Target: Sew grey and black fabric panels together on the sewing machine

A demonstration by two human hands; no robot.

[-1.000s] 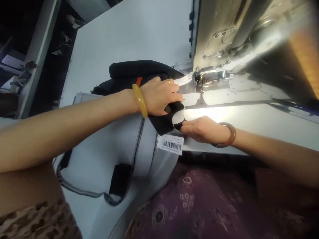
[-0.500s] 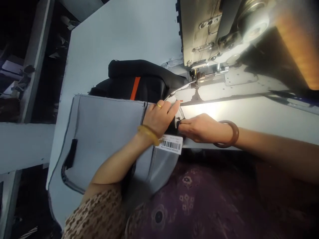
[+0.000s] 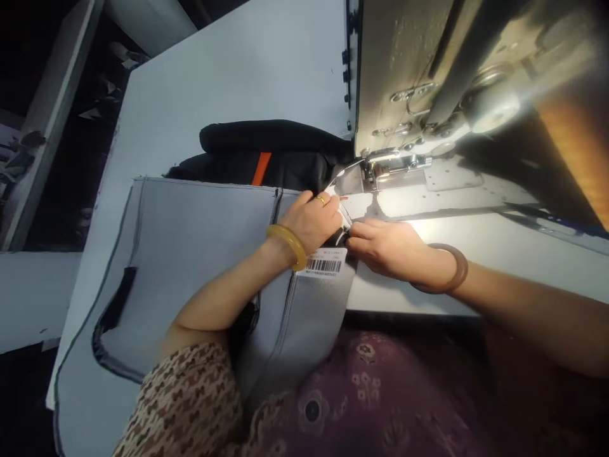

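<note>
A large sewn cover [image 3: 204, 235], grey on its upper side, lies over the left of the table, with black parts and an orange strip [image 3: 261, 169] behind it. My left hand [image 3: 314, 219] presses and grips the cover's edge, fingers bent, a ring and a yellow bangle on it. My right hand [image 3: 387, 249] pinches the black and white edge of the cover just right of it. A barcode label [image 3: 325, 263] shows below my left hand. The sewing machine's presser foot [image 3: 371, 174] stands beyond both hands; the edge runs toward it.
The sewing machine head [image 3: 404, 76] with its bright lamp fills the upper right. Scissors or a similar blue-handled tool [image 3: 561, 222] lie at the right. The white tabletop [image 3: 238, 70] stretches behind the cover. Shelving [image 3: 57, 120] with scraps stands at the far left.
The view has shifted, and the machine and table appear lower in it. Both hands still hold the edge, close together. The cover's left part has spread a little further left.
</note>
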